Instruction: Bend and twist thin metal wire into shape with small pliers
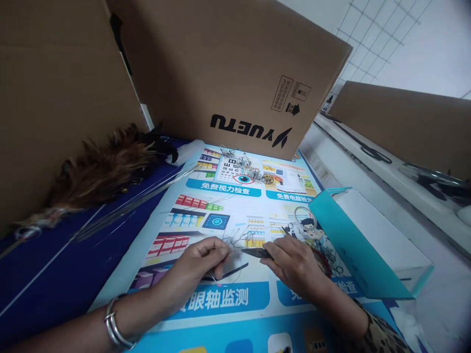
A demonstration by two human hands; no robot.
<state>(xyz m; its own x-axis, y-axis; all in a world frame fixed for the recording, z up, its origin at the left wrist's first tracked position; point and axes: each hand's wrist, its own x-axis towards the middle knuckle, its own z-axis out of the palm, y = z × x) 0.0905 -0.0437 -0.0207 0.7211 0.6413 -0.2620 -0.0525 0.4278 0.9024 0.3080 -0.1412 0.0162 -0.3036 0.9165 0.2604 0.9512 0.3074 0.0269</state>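
Thin wires (233,240): seen as a loose, looping cluster at the centre of the hands, above the printed sheet; one end is held at the left fingertips.
Left hand (206,260): placed at nine o'clock of the wires; its grip is closed in a pinch on them, thumb against curled fingers.
Right hand (294,262): placed at four o'clock of the wires; its grip is wrapped around a dark pointed tool (257,252), whose tip is aimed at nine o'clock. Whether the wires are touched by the tip cannot be told.
Wire tangles (253,174): grouped at twelve o'clock, well apart from the hands.
Pale ring (305,215): laid at two o'clock of the wires.
Turquoise box (342,245): set at three o'clock, its white interior exposed.
Brown feathers (106,162): heaped at ten o'clock, near long straight strands (147,193).
Cardboard box (221,63): stood at twelve o'clock, marked with upside-down lettering.
Desk (99,260): shown dark blue at nine o'clock, otherwise largely covered by the printed sheet (257,316).
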